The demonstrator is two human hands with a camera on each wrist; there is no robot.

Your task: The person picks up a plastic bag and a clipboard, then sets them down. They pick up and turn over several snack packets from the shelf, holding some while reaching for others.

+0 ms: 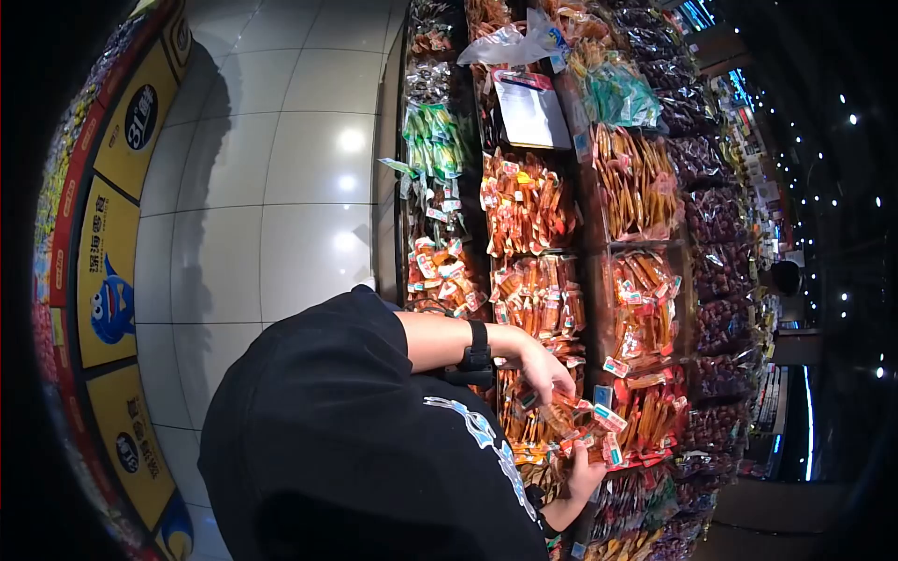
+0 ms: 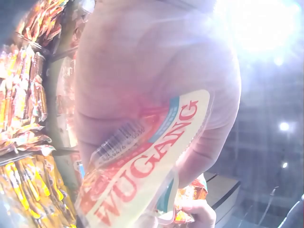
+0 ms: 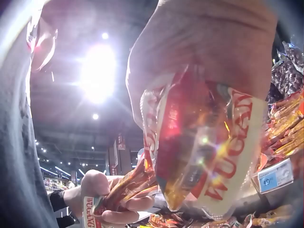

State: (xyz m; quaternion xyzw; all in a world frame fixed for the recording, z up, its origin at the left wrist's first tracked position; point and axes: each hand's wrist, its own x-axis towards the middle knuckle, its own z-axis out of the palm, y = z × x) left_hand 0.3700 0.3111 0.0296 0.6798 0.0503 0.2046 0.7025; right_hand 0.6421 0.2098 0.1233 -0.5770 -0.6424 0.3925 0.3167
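Under the black-strapped wrist, my left hand curls its fingers round a snack packet, its end label showing below the thumb in the right wrist view. A white label reading WUGANG and a barcode show on the packet close under the palm in the left wrist view. Close by, my right hand grips another snack packet with clear wrap, orange contents and a red and white WUGANG label. The right fingertips are hidden behind this packet. Both hands are over the rows of orange packets in the display.
A blue and white price tag stands at the display near the hands. Further along lie a white notepad and green packets. Dark packets fill the far rows. Tiled floor runs alongside, with yellow signboards opposite.
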